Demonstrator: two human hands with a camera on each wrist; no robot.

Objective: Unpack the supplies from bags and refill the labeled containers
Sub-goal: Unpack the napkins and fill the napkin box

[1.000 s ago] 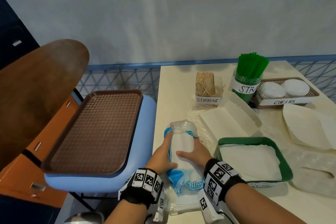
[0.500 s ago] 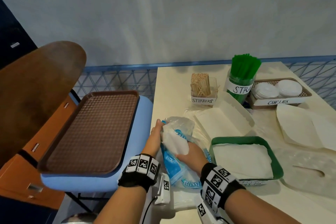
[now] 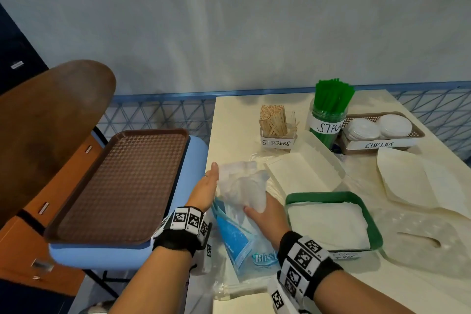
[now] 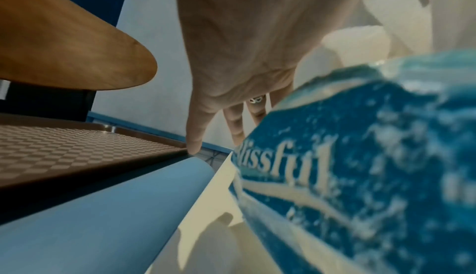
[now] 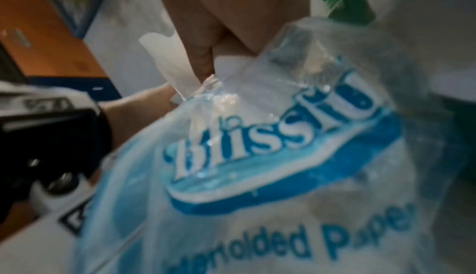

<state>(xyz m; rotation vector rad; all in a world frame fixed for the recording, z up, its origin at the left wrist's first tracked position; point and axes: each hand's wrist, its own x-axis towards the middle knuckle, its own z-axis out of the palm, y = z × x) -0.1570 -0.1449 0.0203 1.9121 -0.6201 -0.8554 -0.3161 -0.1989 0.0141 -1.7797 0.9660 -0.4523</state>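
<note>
Two hands: both on the towel pack at the table left edge.
Left hand: fingers straight, flat against the pack's left side.
Right hand: curled round white towels at the pack mouth.
Right of pack: green tray holding napkins; flat paper bags.
Far edge: stirrers, straws, lids.
Left, off table: brown tray.
</note>
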